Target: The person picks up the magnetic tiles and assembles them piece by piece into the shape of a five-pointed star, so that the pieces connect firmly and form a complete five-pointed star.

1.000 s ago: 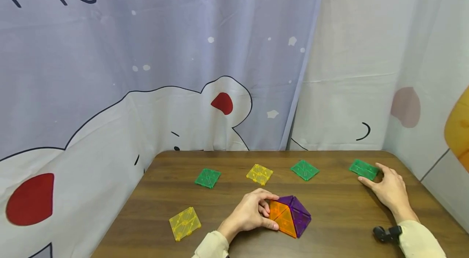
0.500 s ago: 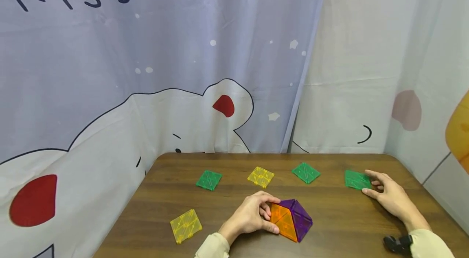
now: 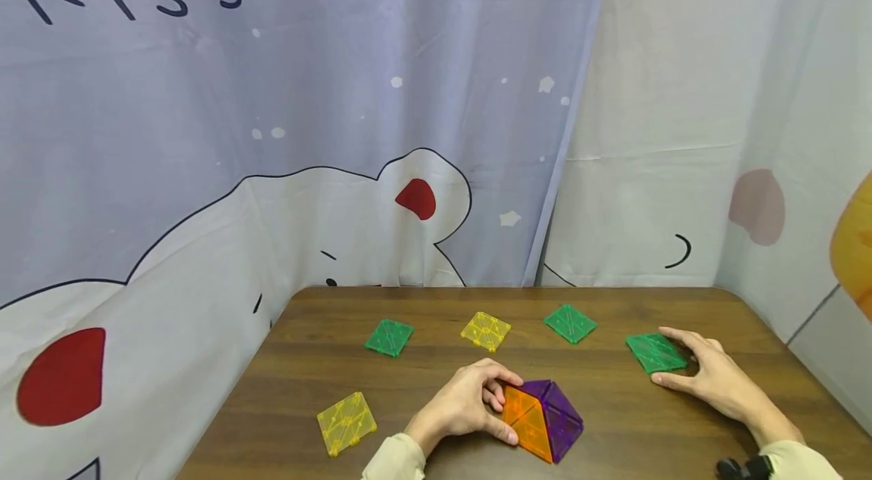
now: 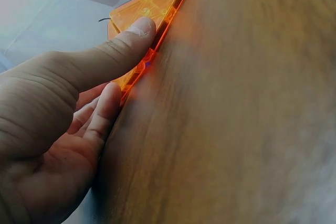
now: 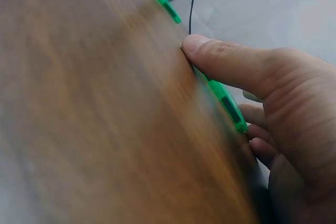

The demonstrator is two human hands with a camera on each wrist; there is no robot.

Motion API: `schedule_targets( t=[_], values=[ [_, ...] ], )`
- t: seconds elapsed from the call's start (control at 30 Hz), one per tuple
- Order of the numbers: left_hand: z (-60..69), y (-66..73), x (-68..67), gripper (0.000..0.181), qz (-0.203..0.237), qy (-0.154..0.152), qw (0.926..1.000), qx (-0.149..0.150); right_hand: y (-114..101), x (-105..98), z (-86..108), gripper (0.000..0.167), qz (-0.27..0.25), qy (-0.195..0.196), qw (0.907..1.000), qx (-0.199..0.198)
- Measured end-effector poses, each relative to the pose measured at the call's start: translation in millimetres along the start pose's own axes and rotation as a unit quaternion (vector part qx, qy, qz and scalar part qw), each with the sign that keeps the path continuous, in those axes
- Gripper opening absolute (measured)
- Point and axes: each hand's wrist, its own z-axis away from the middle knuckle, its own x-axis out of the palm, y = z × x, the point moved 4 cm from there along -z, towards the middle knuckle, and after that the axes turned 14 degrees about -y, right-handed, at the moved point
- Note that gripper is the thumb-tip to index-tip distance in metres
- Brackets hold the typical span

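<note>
An orange and purple piece made of joined triangles (image 3: 560, 419) lies on the table, its orange part (image 4: 149, 6) filling the top of the left wrist view. My left hand (image 3: 463, 400) grips its left side, thumb at the near edge and index finger at the far edge. At the right of the table my right hand (image 3: 725, 381) holds a green square tile (image 3: 654, 353) between thumb and fingers. The right wrist view shows the thumb of this hand (image 5: 283, 98) partly covering the tile's edge (image 5: 228, 103); the tile lies flat.
Two green tiles (image 3: 389, 338) (image 3: 570, 323) and a yellow tile (image 3: 486, 331) lie along the back of the wooden table (image 3: 320, 366). Another yellow tile (image 3: 346, 423) lies at the left. A printed curtain (image 3: 327, 86) hangs behind the table.
My right hand has moved the green tile left and nearer to me, and the tile has turned a little. My left hand stays on the orange and purple piece, which has barely moved.
</note>
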Motion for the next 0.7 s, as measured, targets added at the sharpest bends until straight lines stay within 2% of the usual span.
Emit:
schedule_targets(
  t=[0.17, 0.33, 0.53, 0.7],
  values=[
    [1.5, 1.2, -0.8, 0.069, 0.002, -0.015, 0.9999, 0.004, -9.0, 4.5, -1.7, 0.090, -0.005, -0.002, 1.0000, -0.004],
    [4.0, 3.4, -2.9, 0.068, -0.008, -0.035, 0.9993, 0.013, -28.3, 17.7, -6.2, 0.087, -0.008, 0.003, 0.9994, -0.033],
    [4.4, 6.2, -3.9, 0.066, -0.015, -0.061, 0.9980, -0.001, -52.5, 27.9, -6.1, 0.084, -0.003, 0.004, 0.9972, -0.074],
    [2.4, 8.8, -3.6, 0.067, -0.042, -0.069, 0.9968, -0.007, -61.4, 33.6, -4.6, 0.083, 0.002, -0.001, 0.9967, -0.081]
  ],
)
